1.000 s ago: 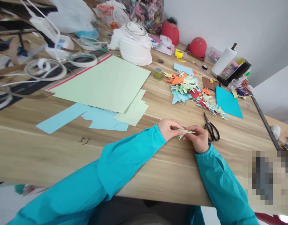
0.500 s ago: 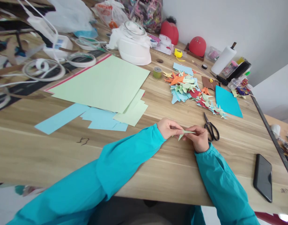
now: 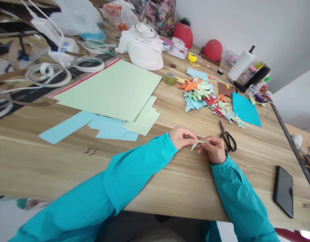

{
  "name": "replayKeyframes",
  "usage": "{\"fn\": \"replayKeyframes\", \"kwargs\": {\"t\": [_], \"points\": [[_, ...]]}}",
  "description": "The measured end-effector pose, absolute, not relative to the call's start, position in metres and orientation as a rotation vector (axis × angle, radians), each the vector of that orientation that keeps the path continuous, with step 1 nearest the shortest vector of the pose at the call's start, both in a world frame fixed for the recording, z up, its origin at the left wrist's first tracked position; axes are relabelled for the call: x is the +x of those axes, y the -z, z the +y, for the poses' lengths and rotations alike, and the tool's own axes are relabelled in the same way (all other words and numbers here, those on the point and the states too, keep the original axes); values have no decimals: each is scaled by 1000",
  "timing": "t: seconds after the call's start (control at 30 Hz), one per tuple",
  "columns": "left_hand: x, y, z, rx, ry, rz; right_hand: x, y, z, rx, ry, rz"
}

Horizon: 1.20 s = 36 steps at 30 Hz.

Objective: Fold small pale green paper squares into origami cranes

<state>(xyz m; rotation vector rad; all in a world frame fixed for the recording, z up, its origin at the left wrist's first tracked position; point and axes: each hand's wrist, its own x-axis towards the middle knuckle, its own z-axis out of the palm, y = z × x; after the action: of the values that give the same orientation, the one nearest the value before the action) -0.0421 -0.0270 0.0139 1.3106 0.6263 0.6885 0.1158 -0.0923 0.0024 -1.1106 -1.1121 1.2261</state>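
Note:
A small folded piece of pale green paper (image 3: 194, 145) is held between my two hands, above the wooden table near its front. My left hand (image 3: 182, 137) pinches its left side between thumb and fingers. On the other side, my right hand (image 3: 214, 149) is closed on the paper's right end, its fingertips close to the left ones. Black-handled scissors (image 3: 228, 138) lie just beyond my right hand. Farther back is a pile of folded paper cranes (image 3: 197, 89) in orange, green, blue and red.
Large pale green sheets (image 3: 114, 90) and light blue paper strips (image 3: 69, 127) lie at the left. A turquoise sheet (image 3: 246, 109) rests right of the pile, and a black phone (image 3: 283, 191) lies near the right front. Tape rolls (image 3: 88, 64), a thread spool (image 3: 170, 78) and cables stand farther back.
The pale green paper has tilted slightly between my fingers. Both hands stay almost in the same place, still holding it.

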Motion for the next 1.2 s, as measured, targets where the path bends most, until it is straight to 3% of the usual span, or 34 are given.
{"fn": "replayKeyframes", "kwargs": {"t": [1.2], "points": [[-38,-6,-31,1372,-607,628,110,-8,-95,-1076,-1146,-1205]]}}
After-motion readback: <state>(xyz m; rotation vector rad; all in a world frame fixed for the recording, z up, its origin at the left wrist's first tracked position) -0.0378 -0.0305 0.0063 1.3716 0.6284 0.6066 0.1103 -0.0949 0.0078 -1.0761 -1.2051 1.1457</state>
